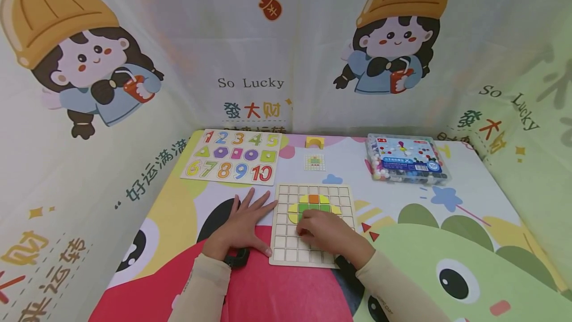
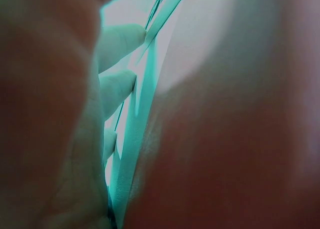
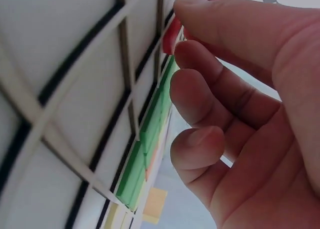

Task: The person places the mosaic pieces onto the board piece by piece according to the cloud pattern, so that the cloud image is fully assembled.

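A wooden grid board (image 1: 281, 252) lies in front of me, with yellow pieces (image 1: 292, 213), green pieces (image 1: 324, 208) and an orange square (image 1: 314, 199) set in its cells. My right hand (image 1: 330, 235) is over the middle of the board. In the right wrist view its thumb and forefinger pinch a small red piece (image 3: 171, 38) right at the grid, beside the green tiles (image 3: 131, 176). The other fingers are curled. My left hand (image 1: 241, 222) rests with fingers spread at the board's left side, fingertips near its edge. Two red triangles (image 1: 365, 226) lie right of the board.
A number and shape puzzle board (image 1: 208, 154) lies at the back left. Behind the grid board are a small pattern card (image 1: 315, 162) and a yellow arch block (image 1: 315, 142). A clear box of colored beads (image 1: 407, 159) stands at the back right.
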Demonstrator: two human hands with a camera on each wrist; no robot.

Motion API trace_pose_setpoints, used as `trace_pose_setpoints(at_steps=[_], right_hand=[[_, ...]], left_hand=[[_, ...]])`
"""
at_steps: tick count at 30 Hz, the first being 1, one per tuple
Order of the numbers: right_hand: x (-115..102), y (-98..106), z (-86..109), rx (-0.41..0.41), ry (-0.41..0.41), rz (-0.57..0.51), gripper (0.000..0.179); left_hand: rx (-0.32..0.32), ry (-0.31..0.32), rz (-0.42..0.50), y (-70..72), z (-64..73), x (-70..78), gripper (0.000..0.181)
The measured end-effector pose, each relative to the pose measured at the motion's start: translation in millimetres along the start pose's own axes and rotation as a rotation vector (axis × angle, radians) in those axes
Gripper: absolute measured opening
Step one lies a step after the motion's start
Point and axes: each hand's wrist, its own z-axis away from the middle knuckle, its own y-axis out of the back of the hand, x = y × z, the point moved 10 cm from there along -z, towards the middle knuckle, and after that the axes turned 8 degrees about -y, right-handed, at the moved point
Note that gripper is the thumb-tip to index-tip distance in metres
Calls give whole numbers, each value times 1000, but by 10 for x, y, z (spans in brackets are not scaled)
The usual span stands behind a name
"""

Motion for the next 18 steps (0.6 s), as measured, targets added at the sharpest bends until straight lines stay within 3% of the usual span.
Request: trace_pose_setpoints(at_steps=[7, 18], right_hand=[[27, 105, 57, 4, -6, -42, 14], [476, 262, 308, 19, -130, -104, 16]], left_hand=[[6, 3, 6, 3, -4, 0, 128], [5, 1, 24, 2, 7, 2, 129]])
